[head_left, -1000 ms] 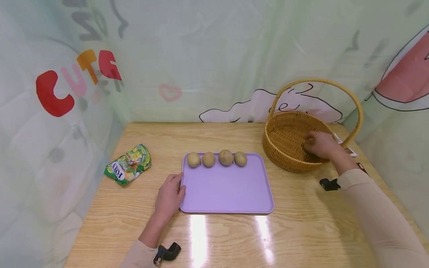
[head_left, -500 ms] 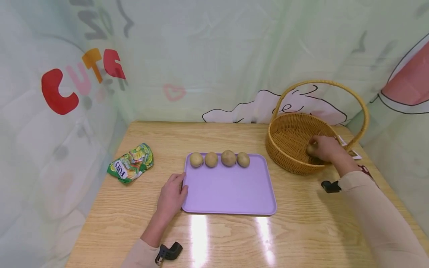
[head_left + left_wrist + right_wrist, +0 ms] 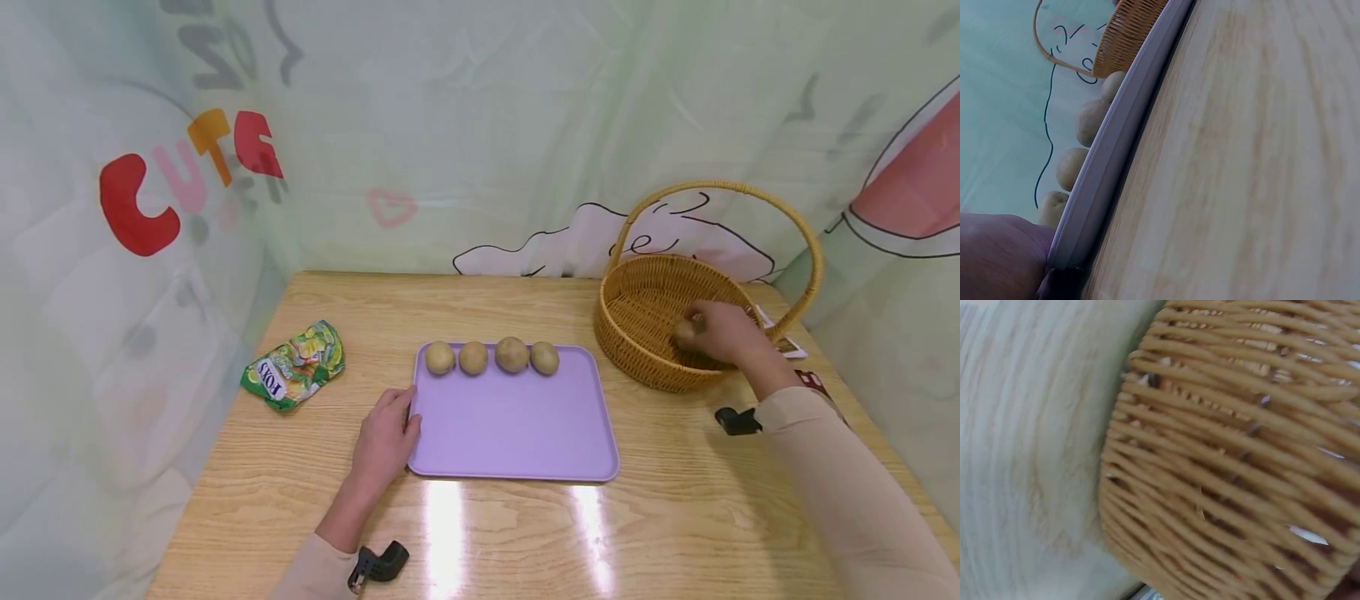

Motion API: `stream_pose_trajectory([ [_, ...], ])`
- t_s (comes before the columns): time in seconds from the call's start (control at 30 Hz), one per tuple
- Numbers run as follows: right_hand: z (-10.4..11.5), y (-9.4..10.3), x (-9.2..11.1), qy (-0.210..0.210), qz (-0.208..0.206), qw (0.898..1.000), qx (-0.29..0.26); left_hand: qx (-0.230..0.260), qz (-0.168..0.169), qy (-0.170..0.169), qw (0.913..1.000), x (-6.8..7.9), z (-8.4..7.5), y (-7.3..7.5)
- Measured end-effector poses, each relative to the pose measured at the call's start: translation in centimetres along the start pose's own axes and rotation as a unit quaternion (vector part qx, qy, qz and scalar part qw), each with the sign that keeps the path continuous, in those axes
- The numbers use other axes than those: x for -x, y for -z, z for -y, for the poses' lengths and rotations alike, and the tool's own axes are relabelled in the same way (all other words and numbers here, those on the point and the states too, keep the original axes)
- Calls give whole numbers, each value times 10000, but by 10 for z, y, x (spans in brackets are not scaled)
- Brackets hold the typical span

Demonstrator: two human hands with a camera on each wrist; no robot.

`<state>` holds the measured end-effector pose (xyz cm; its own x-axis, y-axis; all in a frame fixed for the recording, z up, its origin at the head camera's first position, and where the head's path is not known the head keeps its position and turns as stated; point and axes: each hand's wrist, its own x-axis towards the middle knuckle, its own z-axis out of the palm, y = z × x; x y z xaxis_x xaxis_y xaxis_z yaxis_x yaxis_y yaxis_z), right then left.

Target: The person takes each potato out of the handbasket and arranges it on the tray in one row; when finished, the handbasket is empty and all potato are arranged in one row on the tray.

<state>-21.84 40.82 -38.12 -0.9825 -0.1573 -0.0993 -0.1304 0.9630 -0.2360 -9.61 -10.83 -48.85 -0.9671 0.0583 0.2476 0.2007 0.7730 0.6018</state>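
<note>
My right hand point(image 3: 723, 332) reaches over the near right rim into a wicker basket point(image 3: 637, 346) with a tall arched handle. Its fingers grip a potato point(image 3: 684, 333) down inside the basket. In the right wrist view the woven basket side point(image 3: 1222, 462) hides most of that hand. My left hand point(image 3: 384, 437) holds the left edge of a lilac tray point(image 3: 517, 425), thumb and fingers at the rim. Several potatoes point(image 3: 512, 355) sit in a row along the tray's far edge. The left wrist view shows the hand point(image 3: 1000, 256) against the tray's outer side point(image 3: 1110, 150).
A green crumpled FOX'S snack bag point(image 3: 294, 367) lies on the wooden table point(image 3: 480, 542), left of the tray. White-edged cards point(image 3: 787, 346) and a dark red item point(image 3: 813, 382) are partly visible right of the basket. A printed curtain point(image 3: 450, 125) hangs behind the table.
The view has shifted slightly, moving everything a little to the right in the picture. My right hand keeps its grip on the potato inside the basket with small movements; the left hand stays at the tray.
</note>
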Motion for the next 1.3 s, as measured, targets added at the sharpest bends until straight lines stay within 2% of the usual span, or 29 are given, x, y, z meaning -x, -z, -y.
stream_pose_trajectory([
  [0.23,21,6,1,129,-526,9985,-101,-4,-26,10,10000,1,-1,1],
  [0.37,39,13,4,185,-678,9972,-237,11,-20,7,10000,0,-2,3],
  [0.63,73,22,8,357,-733,9955,-479,125,39,165,9998,1,-5,4],
  [0.93,116,29,15,661,-722,9935,-576,37,-86,310,9995,2,-9,9],
  [1.3,151,14,18,940,-629,9923,-499,-146,-128,338,9992,1,-7,12],
])
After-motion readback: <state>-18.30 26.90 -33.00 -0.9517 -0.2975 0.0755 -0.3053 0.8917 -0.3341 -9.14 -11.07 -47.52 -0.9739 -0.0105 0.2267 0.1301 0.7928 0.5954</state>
